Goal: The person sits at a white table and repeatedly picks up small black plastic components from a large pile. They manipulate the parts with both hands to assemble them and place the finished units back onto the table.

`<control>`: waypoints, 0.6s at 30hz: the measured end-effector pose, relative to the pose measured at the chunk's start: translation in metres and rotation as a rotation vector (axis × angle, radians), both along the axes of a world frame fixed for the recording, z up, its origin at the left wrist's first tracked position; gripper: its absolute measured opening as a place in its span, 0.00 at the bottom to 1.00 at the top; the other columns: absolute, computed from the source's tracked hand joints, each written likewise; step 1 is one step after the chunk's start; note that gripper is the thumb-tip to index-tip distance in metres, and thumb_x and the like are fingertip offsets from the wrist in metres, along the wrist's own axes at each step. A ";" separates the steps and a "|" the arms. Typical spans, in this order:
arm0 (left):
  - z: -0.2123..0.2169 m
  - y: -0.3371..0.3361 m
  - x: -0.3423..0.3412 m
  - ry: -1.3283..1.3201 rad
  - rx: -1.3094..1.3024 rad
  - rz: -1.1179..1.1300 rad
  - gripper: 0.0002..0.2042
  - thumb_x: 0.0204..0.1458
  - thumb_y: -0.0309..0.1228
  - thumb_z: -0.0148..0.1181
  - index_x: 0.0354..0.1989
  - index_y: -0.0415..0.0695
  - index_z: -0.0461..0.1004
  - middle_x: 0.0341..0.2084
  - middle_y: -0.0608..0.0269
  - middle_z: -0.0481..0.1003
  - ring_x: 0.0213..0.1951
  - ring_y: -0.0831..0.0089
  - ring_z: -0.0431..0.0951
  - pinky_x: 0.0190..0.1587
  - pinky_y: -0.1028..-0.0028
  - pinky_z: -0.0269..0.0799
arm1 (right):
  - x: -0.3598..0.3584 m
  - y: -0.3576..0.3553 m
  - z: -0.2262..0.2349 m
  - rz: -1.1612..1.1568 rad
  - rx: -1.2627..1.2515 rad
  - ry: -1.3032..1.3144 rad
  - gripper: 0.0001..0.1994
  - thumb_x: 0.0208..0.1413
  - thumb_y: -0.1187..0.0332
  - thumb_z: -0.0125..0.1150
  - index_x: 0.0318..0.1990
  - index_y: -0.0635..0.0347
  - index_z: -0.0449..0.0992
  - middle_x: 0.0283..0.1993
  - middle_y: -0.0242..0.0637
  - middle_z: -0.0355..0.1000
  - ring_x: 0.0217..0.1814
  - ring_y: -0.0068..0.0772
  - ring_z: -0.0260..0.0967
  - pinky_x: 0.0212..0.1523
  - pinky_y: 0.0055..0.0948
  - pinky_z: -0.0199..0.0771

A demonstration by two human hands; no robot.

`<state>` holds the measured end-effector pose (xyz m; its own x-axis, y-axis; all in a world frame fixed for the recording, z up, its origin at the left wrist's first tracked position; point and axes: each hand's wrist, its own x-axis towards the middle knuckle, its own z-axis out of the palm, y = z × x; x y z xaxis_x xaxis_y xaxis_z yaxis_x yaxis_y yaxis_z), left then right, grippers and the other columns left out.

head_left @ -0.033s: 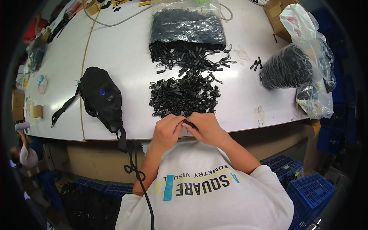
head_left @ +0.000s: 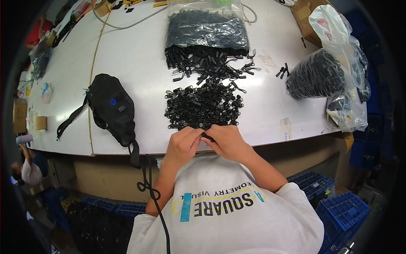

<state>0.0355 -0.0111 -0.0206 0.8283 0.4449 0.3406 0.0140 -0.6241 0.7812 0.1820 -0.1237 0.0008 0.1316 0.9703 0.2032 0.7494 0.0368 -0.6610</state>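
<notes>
At the table's front edge my left hand (head_left: 182,144) and my right hand (head_left: 228,141) meet, fingers closed. A small black zipper pull (head_left: 209,137) shows between the thumb and fingers of my right hand. My left fingertips press together at its end; what they pinch is hidden. Just beyond my fingers lies a heap of small black zipper sliders and pulls (head_left: 203,106). Farther back, loose black cord pulls with loops (head_left: 211,63) spill from a clear plastic bag (head_left: 206,34) packed with more of them.
A black mesh pouch (head_left: 112,108) with a cord lies left on the white table (head_left: 262,112). Filled plastic bags (head_left: 317,74) and a cardboard box (head_left: 302,19) stand right, near several loose pulls (head_left: 282,70). Blue crates (head_left: 342,213) sit below. Another person (head_left: 31,167) is far left.
My left hand has shifted very slightly, and the black piece at my fingers sits at a slightly different angle. Everything else stays the same.
</notes>
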 end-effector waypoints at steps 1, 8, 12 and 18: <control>0.001 0.003 -0.001 0.012 0.047 -0.024 0.10 0.43 0.15 0.58 0.36 0.33 0.74 0.25 0.54 0.74 0.26 0.62 0.75 0.27 0.70 0.71 | -0.001 0.000 0.000 0.011 -0.014 -0.087 0.07 0.47 0.69 0.64 0.28 0.60 0.71 0.23 0.35 0.65 0.20 0.36 0.66 0.19 0.33 0.62; -0.002 -0.004 0.002 0.017 0.006 -0.023 0.11 0.41 0.13 0.58 0.36 0.33 0.74 0.27 0.50 0.76 0.27 0.57 0.77 0.29 0.69 0.73 | -0.002 0.002 -0.009 0.050 -0.231 -0.243 0.07 0.47 0.67 0.62 0.29 0.60 0.72 0.25 0.35 0.67 0.24 0.39 0.69 0.21 0.36 0.66; 0.005 -0.008 0.003 0.002 -0.039 0.000 0.11 0.41 0.14 0.60 0.36 0.33 0.74 0.30 0.49 0.77 0.31 0.57 0.79 0.32 0.70 0.75 | -0.002 0.003 -0.007 0.011 -0.212 -0.215 0.07 0.45 0.69 0.63 0.27 0.60 0.71 0.24 0.36 0.67 0.23 0.40 0.69 0.22 0.37 0.66; 0.002 0.000 0.003 -0.048 0.099 -0.035 0.11 0.40 0.14 0.61 0.35 0.33 0.74 0.31 0.50 0.78 0.33 0.56 0.80 0.33 0.69 0.76 | -0.004 0.005 -0.008 -0.035 -0.149 -0.115 0.08 0.42 0.69 0.64 0.26 0.60 0.71 0.22 0.38 0.67 0.22 0.43 0.68 0.22 0.39 0.67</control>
<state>0.0382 -0.0110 -0.0191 0.8247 0.3782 0.4205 -0.0449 -0.6974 0.7153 0.1782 -0.1184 -0.0068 0.1502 0.9859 0.0732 0.8193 -0.0827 -0.5674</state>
